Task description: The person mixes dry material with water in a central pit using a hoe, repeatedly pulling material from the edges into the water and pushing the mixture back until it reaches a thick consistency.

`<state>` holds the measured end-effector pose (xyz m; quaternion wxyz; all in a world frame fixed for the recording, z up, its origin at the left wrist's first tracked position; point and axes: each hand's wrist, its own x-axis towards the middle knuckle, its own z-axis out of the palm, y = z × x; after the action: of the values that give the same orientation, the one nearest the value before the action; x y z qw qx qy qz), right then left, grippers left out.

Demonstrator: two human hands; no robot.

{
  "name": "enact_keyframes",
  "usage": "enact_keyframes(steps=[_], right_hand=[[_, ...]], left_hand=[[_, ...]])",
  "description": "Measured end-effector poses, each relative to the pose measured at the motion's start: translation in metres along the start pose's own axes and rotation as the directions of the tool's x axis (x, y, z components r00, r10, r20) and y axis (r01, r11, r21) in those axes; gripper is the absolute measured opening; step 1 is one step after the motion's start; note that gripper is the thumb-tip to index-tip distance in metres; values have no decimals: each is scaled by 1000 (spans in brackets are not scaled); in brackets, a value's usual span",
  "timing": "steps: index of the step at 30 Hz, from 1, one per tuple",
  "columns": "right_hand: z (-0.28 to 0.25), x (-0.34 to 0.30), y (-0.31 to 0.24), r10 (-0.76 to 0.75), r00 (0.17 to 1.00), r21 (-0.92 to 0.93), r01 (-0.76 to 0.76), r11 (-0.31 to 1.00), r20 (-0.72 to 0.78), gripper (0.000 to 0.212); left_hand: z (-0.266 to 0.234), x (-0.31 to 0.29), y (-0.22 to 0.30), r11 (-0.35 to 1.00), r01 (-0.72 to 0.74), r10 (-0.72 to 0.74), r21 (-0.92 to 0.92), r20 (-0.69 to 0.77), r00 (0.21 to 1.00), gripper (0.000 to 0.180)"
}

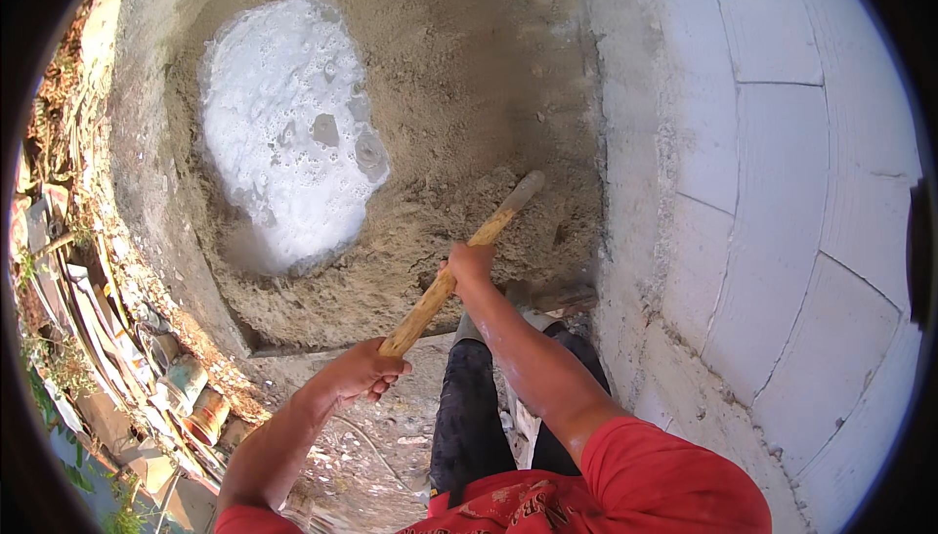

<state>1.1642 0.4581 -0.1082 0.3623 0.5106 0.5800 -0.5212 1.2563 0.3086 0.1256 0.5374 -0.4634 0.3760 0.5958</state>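
Both my hands are wrapped round the wooden handle of a shovel [422,314]. At the near end of the handle, my left hand [357,373] is closed on it, low and to the left. Farther along the shaft, my right hand [471,265] grips it near the middle. The handle slants away to the right and ends in a grey socket at the sand; no blade shows. Damp brown sand [459,94] surrounds a pool of white, foamy liquid [288,133] with a few grey bubbles, left of the shovel's far end.
A low concrete edge [156,143] borders the sand on the left. On the right stands a wall of large pale blocks [782,182]. Beyond the left edge lie scrap boards [93,324], a rusty container [207,415] and plants. My legs [474,417] stand at the near edge.
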Motion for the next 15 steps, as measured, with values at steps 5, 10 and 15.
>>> enact_keyframes(steps=[5, 10, 15], right_hand=[[22, -147, 29, -94, 963, 181, 49, 982, 251, 38], [-58, -198, 17, -111, 917, 342, -29, 939, 383, 38], [-164, -32, -99, -333, 936, -252, 351, 902, 112, 33]], left_hand=[[-52, -133, -29, 973, -1, 17, 231, -65, 998, 31], [6, -117, -83, 828, 50, 93, 559, -225, 970, 56], [200, 137, -92, 907, -347, 390, 238, -164, 906, 42]])
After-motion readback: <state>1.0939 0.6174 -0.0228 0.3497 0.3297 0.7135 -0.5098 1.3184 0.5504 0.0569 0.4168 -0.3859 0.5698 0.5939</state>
